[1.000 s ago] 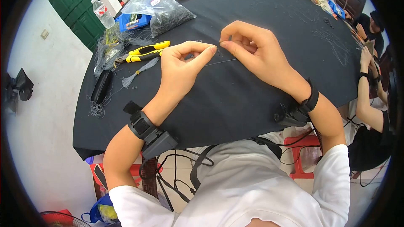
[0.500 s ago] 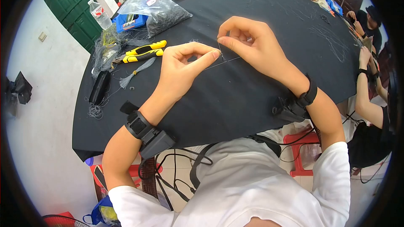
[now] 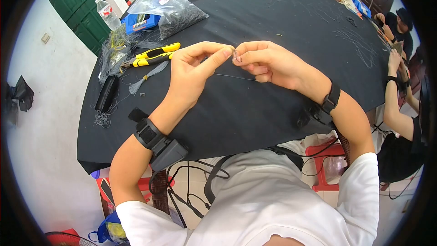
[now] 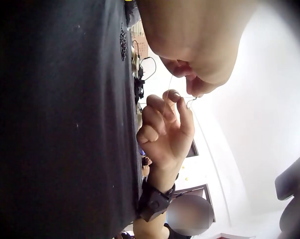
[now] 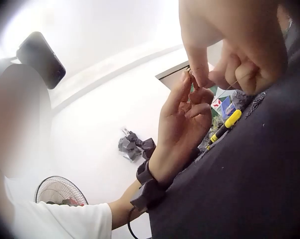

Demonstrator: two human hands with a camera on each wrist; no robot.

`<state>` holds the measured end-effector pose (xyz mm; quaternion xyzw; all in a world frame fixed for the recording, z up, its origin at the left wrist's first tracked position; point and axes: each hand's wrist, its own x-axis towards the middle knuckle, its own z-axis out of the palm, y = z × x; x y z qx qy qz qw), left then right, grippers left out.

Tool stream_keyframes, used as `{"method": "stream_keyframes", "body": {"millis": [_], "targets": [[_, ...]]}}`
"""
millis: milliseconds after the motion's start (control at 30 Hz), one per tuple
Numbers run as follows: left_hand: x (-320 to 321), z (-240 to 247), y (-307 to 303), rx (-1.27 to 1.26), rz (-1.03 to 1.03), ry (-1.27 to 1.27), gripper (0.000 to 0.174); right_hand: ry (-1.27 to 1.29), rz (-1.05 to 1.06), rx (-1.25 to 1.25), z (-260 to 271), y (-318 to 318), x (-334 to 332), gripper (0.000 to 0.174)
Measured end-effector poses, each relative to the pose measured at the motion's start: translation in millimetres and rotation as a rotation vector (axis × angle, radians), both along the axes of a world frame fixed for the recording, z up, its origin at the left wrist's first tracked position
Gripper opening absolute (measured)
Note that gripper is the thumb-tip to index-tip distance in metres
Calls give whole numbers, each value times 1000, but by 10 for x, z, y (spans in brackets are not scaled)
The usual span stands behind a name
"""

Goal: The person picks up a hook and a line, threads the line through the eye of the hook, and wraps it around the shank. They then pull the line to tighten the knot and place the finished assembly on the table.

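Observation:
Over the black cloth, the fingertips of both hands come together. My left hand point(image 3: 191, 70) pinches a tiny dark fish hook point(image 4: 191, 102) between thumb and forefinger. Its curved end sticks out toward the other hand. My right hand point(image 3: 284, 66) has its thumb and forefinger right at the hook, the other fingers curled under. A thin fishing line point(image 3: 233, 77) stretches between the hands, passing across the right fingers in the left wrist view. The spot where line and hook meet is hidden by the fingertips.
Yellow-black pliers point(image 3: 154, 55) lie left of the left hand, by a tied bundle of line point(image 3: 148, 78) and a black case point(image 3: 107, 94). Behind stand a clear bag of dark pieces point(image 3: 182, 20), a blue box point(image 3: 140, 23) and a bottle point(image 3: 107, 13). Another person sits far right.
My right hand, earlier held higher with the line drawn up from the left fingertips, has come down and in to meet them. The left hand has stayed nearly in place.

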<state>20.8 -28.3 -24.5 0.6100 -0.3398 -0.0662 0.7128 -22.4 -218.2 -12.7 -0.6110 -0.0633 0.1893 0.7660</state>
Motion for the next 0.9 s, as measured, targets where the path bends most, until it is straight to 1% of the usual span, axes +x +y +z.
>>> {"method": "stream_keyframes", "body": {"millis": [200, 300, 400, 500, 600, 700, 800, 900], "targets": [[2, 2, 3, -11, 47, 30, 13, 44, 14, 84, -51, 50, -9, 6], [12, -8, 7, -6, 57, 39, 13, 10, -14, 90, -75, 80, -25, 6], [10, -6, 2, -16, 73, 54, 13, -54, -59, 29, -48, 114, -61, 8], [12, -2, 6, -8, 87, 58, 13, -138, -72, -6, -51, 138, -94, 9], [25, -15, 10, -35, 92, 59, 12, -279, -139, -118, -34, 172, -134, 8], [10, -4, 1, -88, 84, 68, 12, -440, -225, -134, -49, 232, -157, 8], [10, -2, -2, -72, 107, 45, 11, -557, -264, -147, -109, 233, -118, 9], [-12, 19, -6, -8, 149, -24, 12, -636, -291, -321, -30, 218, -176, 10]]}}
